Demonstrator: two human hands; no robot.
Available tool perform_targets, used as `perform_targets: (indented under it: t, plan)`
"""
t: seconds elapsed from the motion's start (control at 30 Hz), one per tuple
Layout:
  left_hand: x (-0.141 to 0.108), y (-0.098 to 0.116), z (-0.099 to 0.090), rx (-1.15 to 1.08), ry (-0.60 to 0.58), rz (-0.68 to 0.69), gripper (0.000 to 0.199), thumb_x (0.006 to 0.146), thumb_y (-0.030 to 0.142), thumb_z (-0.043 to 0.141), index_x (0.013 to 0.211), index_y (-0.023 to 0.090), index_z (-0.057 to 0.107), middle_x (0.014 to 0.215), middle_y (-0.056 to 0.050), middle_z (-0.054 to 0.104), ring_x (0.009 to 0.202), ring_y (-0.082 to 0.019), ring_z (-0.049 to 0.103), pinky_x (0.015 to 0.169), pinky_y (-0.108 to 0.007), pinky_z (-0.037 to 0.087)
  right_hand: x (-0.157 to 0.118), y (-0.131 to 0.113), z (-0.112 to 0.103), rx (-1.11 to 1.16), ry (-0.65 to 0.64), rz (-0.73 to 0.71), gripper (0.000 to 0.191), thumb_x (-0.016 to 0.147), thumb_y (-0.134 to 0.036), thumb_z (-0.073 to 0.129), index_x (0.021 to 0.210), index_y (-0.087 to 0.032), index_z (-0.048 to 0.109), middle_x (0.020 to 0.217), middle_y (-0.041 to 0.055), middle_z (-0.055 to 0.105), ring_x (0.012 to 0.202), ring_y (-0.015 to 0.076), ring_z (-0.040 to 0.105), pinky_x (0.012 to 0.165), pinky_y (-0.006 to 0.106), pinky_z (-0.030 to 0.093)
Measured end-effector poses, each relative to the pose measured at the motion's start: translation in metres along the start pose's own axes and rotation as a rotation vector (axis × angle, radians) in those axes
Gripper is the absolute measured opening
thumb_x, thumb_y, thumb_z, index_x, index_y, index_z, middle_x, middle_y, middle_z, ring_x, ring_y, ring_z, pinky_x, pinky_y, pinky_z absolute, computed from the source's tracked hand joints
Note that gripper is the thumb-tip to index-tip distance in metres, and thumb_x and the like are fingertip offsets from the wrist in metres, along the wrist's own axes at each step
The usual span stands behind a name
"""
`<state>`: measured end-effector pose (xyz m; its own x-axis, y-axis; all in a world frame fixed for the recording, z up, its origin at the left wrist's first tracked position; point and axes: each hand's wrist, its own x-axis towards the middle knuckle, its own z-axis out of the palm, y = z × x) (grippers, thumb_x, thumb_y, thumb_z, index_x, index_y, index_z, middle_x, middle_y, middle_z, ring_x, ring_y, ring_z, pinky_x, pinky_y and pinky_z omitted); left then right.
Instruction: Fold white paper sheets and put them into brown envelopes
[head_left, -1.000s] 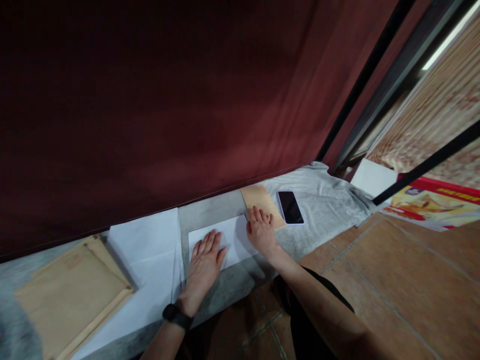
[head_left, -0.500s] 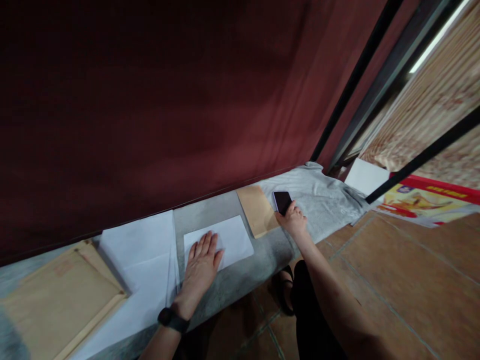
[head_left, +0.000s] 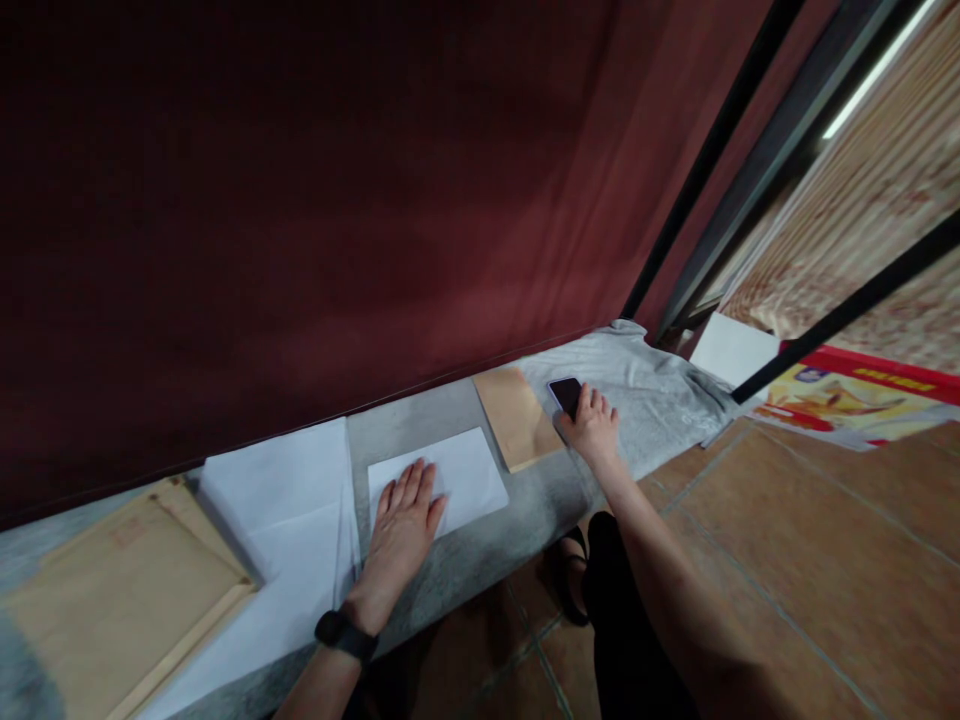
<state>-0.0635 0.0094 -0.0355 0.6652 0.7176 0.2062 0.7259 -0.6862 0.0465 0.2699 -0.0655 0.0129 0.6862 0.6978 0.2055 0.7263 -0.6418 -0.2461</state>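
My left hand (head_left: 405, 520) lies flat with fingers apart on a folded white paper (head_left: 472, 480), and a dark band circles that wrist. To the right, my right hand (head_left: 594, 428) rests over the lower right part of a dark-screened phone (head_left: 565, 395), its fingers spread; it is not wrapped round the phone. Between the two hands lies a small brown envelope (head_left: 516, 420). Left of my left hand are large white sheets (head_left: 285, 520), partly covered by big brown envelopes (head_left: 135, 600).
All the papers lie on a long ledge with a grey cloth (head_left: 637, 400) at its right end. A dark red wall (head_left: 375, 220) rises behind. Black poles (head_left: 705, 170) stand at the right, near a white box (head_left: 733, 350) and a colourful printed carton (head_left: 855, 395).
My right hand has shifted slightly to the right and up over the phone, its fingers now more spread. My left hand stays on the paper.
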Motion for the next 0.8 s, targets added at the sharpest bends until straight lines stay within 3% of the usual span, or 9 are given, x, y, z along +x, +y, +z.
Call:
perform_targets:
  t: [0.07, 0.17, 0.27, 0.43, 0.53, 0.7, 0.8]
  plan:
    - [-0.001, 0.003, 0.0, -0.002, 0.007, -0.013, 0.056, 0.103, 0.044, 0.031, 0.15, 0.015, 0.044, 0.156, -0.015, 0.043, 0.144, -0.029, 0.041, 0.117, -0.05, 0.033, -0.012, -0.024, 0.007, 0.118, 0.069, -0.229, 0.062, 0.1, -0.029, 0.036, 0.152, 0.005, 0.029, 0.152, 0.0311, 0.039, 0.143, 0.0364, 0.035, 0.115, 0.052, 0.028]
    - [-0.003, 0.009, 0.0, 0.01, 0.026, -0.042, 0.06, 0.103, 0.047, 0.031, 0.151, 0.013, 0.041, 0.16, -0.016, 0.037, 0.148, -0.031, 0.034, 0.118, -0.052, 0.03, -0.041, -0.068, 0.021, 0.172, -0.01, -0.467, 0.056, 0.101, -0.034, 0.039, 0.152, -0.01, 0.038, 0.156, 0.0144, 0.043, 0.144, 0.0217, 0.037, 0.117, 0.037, 0.033]
    - [-0.003, 0.012, 0.001, 0.019, 0.031, -0.056, 0.062, 0.103, 0.049, 0.029, 0.152, 0.013, 0.04, 0.16, -0.018, 0.036, 0.148, -0.032, 0.033, 0.118, -0.053, 0.03, -0.066, -0.094, 0.031, 0.176, -0.119, -0.741, 0.054, 0.103, -0.037, 0.038, 0.153, -0.015, 0.04, 0.161, 0.0094, 0.038, 0.149, 0.0229, 0.031, 0.121, 0.043, 0.026]
    - [-0.002, 0.011, 0.001, 0.036, 0.04, -0.059, 0.062, 0.102, 0.051, 0.031, 0.15, 0.014, 0.042, 0.158, -0.017, 0.04, 0.147, -0.031, 0.035, 0.118, -0.052, 0.03, -0.073, -0.087, 0.035, 0.059, -0.191, -0.683, 0.049, 0.105, -0.034, 0.035, 0.148, -0.015, 0.047, 0.155, 0.0097, 0.046, 0.146, 0.0274, 0.036, 0.122, 0.052, 0.021]
    - [-0.002, 0.011, 0.001, 0.034, 0.037, -0.055, 0.06, 0.102, 0.049, 0.033, 0.15, 0.015, 0.043, 0.157, -0.016, 0.041, 0.148, -0.031, 0.035, 0.118, -0.052, 0.031, -0.071, -0.081, 0.032, 0.015, -0.209, -0.634, 0.047, 0.104, -0.031, 0.036, 0.147, -0.017, 0.049, 0.157, 0.0096, 0.043, 0.146, 0.0287, 0.035, 0.121, 0.054, 0.021]
    - [-0.002, 0.012, -0.001, 0.033, 0.03, -0.061, 0.061, 0.102, 0.051, 0.033, 0.15, 0.014, 0.043, 0.157, -0.017, 0.041, 0.148, -0.032, 0.034, 0.118, -0.052, 0.031, -0.062, -0.074, 0.02, 0.067, -0.206, -0.613, 0.05, 0.102, -0.026, 0.037, 0.15, -0.015, 0.044, 0.161, 0.0116, 0.036, 0.145, 0.0275, 0.037, 0.121, 0.051, 0.025]
    - [-0.003, 0.013, -0.002, 0.033, 0.012, -0.061, 0.061, 0.102, 0.051, 0.033, 0.15, 0.014, 0.043, 0.158, -0.017, 0.039, 0.148, -0.032, 0.033, 0.119, -0.052, 0.03, -0.043, -0.049, 0.007, 0.145, -0.256, -0.662, 0.055, 0.095, -0.017, 0.042, 0.149, -0.012, 0.046, 0.158, 0.0125, 0.042, 0.145, 0.022, 0.038, 0.12, 0.041, 0.031]
